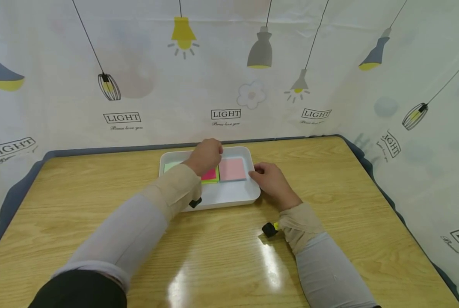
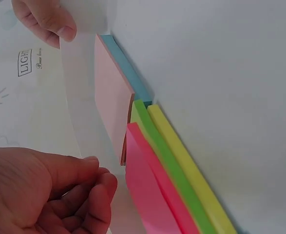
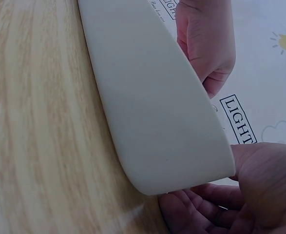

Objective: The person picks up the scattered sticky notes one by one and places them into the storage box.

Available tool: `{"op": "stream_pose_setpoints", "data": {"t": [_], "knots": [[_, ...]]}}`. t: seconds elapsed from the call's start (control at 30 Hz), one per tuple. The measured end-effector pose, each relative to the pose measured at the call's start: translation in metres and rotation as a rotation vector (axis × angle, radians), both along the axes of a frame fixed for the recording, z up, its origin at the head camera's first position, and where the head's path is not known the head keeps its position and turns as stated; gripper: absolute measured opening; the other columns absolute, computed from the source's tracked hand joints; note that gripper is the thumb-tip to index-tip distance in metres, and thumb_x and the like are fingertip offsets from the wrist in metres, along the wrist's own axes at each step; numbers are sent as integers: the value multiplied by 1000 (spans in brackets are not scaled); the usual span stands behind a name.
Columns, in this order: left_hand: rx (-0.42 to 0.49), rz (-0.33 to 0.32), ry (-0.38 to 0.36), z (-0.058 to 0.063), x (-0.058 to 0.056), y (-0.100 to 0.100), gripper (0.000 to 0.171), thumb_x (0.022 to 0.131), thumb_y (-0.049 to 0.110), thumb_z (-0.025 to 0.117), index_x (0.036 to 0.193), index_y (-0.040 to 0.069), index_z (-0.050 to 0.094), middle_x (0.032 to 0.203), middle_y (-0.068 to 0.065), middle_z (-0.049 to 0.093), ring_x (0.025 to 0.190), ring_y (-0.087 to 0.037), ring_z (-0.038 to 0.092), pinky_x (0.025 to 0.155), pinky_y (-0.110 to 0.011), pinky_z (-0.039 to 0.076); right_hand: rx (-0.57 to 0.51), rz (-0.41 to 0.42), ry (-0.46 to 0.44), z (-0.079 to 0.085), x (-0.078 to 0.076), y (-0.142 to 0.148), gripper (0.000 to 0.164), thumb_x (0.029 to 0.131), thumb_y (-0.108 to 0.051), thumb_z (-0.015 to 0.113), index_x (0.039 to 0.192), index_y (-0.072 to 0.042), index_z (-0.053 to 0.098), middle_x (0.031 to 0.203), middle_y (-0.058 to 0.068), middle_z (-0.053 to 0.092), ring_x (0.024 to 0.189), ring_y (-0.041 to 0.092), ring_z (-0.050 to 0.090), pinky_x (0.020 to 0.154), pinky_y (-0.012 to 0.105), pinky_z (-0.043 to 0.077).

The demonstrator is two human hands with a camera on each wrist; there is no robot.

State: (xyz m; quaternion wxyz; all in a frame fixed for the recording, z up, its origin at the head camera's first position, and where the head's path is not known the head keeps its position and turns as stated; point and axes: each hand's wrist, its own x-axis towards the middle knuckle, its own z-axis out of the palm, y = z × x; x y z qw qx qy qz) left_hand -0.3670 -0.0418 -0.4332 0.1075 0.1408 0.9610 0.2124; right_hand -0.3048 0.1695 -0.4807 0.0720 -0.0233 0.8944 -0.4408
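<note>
A white tray [image 1: 229, 192] holds stacks of sticky notes. At its right lies a light pink pad [image 1: 232, 169] over a blue pad [image 2: 125, 68]. Beside it, a hot pink pad [image 2: 150, 190] tops a green pad [image 2: 169, 168] and a yellow pad [image 2: 191, 165]. Pale green notes [image 1: 170, 166] show at the left, partly behind my left hand [image 1: 205, 157]. That hand hovers by the stacks, fingers curled and thumb close to the index finger, with nothing visible between them. My right hand [image 1: 270, 182] grips the tray's right edge, thumb at the rim, fingers lower down.
The tray stands near the back of a wooden table [image 1: 117, 222]. Behind and to the right hangs a white cloth [image 1: 156, 107] printed with lamps. Small black devices [image 1: 269, 229] sit at both wrists.
</note>
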Motion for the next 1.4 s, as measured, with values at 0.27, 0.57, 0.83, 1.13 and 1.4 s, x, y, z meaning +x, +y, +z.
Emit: {"op": "stream_pose_setpoints", "data": {"t": [0.27,0.57,0.83,1.13,1.4], "knots": [[5,-17,37,6,5,-14,24,90,9,48,105,3,65,109,-9,65,90,-18,54,85,-37,50,8,6,2,0,0,-2,32,91,-29,55,114,-7,61,108,11,63,93,22,56,82,42,50],[139,56,-8,12,20,-36,19,90,15,55,102,5,65,101,-7,63,85,-20,53,76,-36,51,-7,12,12,-1,1,0,31,91,-28,55,113,-6,61,105,11,64,90,22,57,81,41,50],[181,113,-17,16,42,-68,15,90,22,57,99,11,63,98,-4,62,85,-20,53,75,-37,49,-20,27,12,1,2,-2,32,91,-26,55,113,-4,61,106,13,64,91,23,56,82,41,49],[225,161,19,26,72,-106,19,93,30,54,105,17,62,102,-1,61,87,-19,52,74,-38,48,-32,12,-17,0,1,-2,33,91,-26,56,116,-4,61,109,13,63,94,23,55,85,43,48],[306,201,91,33,101,-129,22,94,29,53,108,15,61,107,-5,63,92,-19,54,79,-42,49,-43,24,-5,-4,-1,0,31,92,-26,55,115,-6,61,109,12,63,93,22,55,82,41,49]]}}
